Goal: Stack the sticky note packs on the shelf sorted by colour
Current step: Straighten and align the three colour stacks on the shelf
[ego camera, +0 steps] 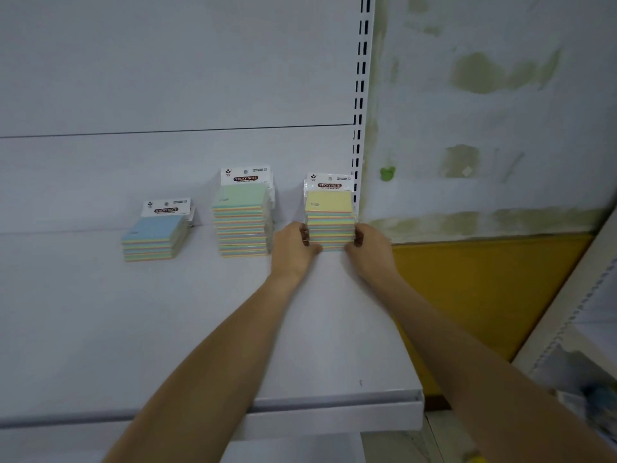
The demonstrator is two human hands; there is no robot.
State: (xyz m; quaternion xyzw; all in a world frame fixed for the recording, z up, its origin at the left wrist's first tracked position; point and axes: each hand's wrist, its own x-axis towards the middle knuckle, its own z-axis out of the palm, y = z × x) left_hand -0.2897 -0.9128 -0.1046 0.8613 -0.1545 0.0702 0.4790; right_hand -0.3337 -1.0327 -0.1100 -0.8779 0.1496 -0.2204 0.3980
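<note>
three stacks along the back of the shelf [167, 329]; far left the blue stack [153, 235], low, a few packs, sitting a bit skewed; next the green stack [242, 225], much taller, fairly square; then the left hand [293, 243], fingers [304, 232] curled onto the left side of the yellow stack [330, 222]; the right hand [367, 243] clamps the other side; both grip it, and it stands on the shelf tight by the slotted post [362, 95]; looks like squaring up the yellow pile; next move, i'd say, calls for a gentle release so no pack slides; the post crowds the right hand; beyond it a stained wall [500, 128] and a yellow panel [484, 295]
</note>
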